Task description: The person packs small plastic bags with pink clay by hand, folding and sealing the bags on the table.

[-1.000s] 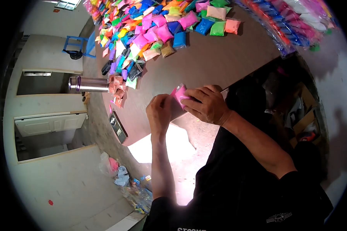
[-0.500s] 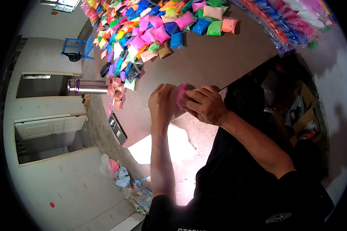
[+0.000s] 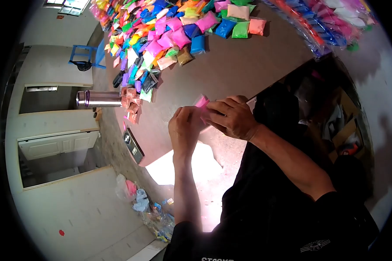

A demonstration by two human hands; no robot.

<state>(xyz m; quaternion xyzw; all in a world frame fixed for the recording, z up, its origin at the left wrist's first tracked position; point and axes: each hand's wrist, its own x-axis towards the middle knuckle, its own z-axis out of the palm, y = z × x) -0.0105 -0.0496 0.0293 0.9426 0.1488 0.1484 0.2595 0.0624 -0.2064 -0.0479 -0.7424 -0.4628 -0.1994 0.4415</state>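
A small pink packet (image 3: 201, 102) is held between both hands over the near edge of the brown table (image 3: 231, 67). My right hand (image 3: 231, 117) has its fingers closed on the packet's right side. On the other side, my left hand (image 3: 185, 128) pinches at the packet's left edge, fingertips bent and pressed together. The fingers hide part of the packet. Beyond the hands lies a heap of colourful packets (image 3: 165, 39), with pink, blue, green and orange ones among them.
A steel flask (image 3: 99, 98) lies by some reddish-brown packets (image 3: 131, 104) at the table's left. Below is a dark flat box (image 3: 133, 144). Large bags of coloured packets (image 3: 309, 21) are at the top right. Plastic bags (image 3: 140, 200) lie on the floor.
My left hand rose along the packet's side, then came down again with its fingers bent. My right hand has stayed almost in place, still holding the packet.
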